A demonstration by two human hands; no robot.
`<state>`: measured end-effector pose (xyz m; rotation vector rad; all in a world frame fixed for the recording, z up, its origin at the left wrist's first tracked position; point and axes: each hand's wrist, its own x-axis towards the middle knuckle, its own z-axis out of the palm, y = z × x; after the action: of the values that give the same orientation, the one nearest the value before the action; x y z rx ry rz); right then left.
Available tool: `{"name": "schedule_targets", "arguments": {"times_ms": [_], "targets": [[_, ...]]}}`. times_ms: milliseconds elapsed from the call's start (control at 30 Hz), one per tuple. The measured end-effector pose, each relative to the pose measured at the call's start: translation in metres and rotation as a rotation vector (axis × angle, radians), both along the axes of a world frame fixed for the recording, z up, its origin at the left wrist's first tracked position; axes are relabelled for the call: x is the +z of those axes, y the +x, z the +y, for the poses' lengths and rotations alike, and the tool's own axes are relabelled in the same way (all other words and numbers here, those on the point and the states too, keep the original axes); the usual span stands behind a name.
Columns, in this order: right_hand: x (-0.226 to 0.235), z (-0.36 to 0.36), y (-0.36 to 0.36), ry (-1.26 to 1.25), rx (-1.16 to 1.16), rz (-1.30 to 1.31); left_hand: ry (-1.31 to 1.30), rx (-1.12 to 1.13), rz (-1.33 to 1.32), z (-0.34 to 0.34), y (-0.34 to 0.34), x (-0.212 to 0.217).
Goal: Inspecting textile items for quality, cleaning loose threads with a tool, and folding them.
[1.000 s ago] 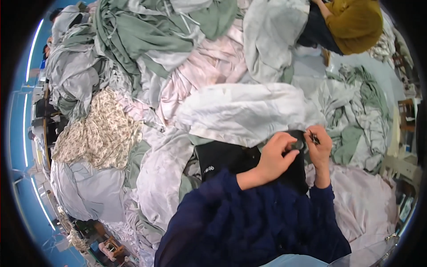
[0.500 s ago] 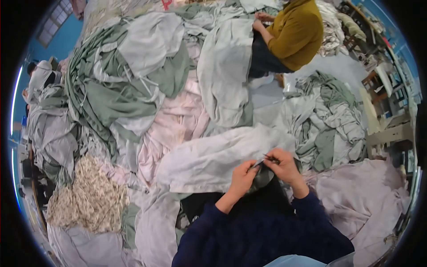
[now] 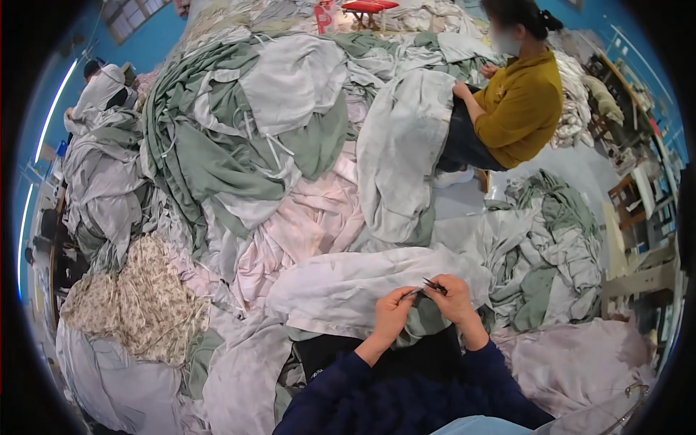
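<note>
Across my lap lies a large white cloth [image 3: 348,283] with a grey-green side [image 3: 423,323] showing under my hands. My left hand [image 3: 391,315] is closed in a pinch on the cloth's edge; the fingers hide most of what they hold. Close beside it, my right hand [image 3: 455,299] grips small dark thread snips [image 3: 435,286], their thin tips pointing up and left. The two hands nearly touch, just above the grey-green fabric.
Heaps of green and white cloth [image 3: 217,159] fill the left and back. Pink fabric [image 3: 304,217], a floral cloth [image 3: 138,304] and a pale mauve pile [image 3: 580,362] lie around me. A co-worker in a mustard top [image 3: 525,101] handles white cloth ahead. A red stool [image 3: 370,7] stands behind.
My view has tilted up, so the scene sits lower and more of the co-worker shows. My hands remain close together; the snips in my right hand show more plainly.
</note>
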<state>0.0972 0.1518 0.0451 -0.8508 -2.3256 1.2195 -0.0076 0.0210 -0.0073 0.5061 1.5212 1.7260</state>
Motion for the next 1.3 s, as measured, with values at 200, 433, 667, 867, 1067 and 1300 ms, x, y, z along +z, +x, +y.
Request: {"name": "schedule_targets", "arguments": {"times_ms": [200,433,667,867,1067,1300], "targets": [[0.000,0.008,-0.009,-0.032,0.004,0.007,-0.028,0.040,0.210,0.004,-0.006,0.001],[-0.013,0.002,-0.016,0.059,-0.013,0.019,0.002,0.016,-0.469,0.001,-0.004,0.008],[-0.015,0.001,-0.018,0.039,-0.035,0.012,-0.039,0.010,-0.377,0.001,-0.009,0.011],[-0.012,-0.001,-0.019,0.019,-0.027,-0.064,-0.029,0.028,-0.363,0.002,-0.010,0.006],[-0.018,-0.005,-0.015,-0.023,-0.051,-0.048,-0.017,0.036,-0.369,-0.001,-0.006,0.007],[-0.016,-0.007,-0.007,0.176,-0.171,0.030,-0.148,0.039,0.010,0.006,-0.003,0.003]]}}
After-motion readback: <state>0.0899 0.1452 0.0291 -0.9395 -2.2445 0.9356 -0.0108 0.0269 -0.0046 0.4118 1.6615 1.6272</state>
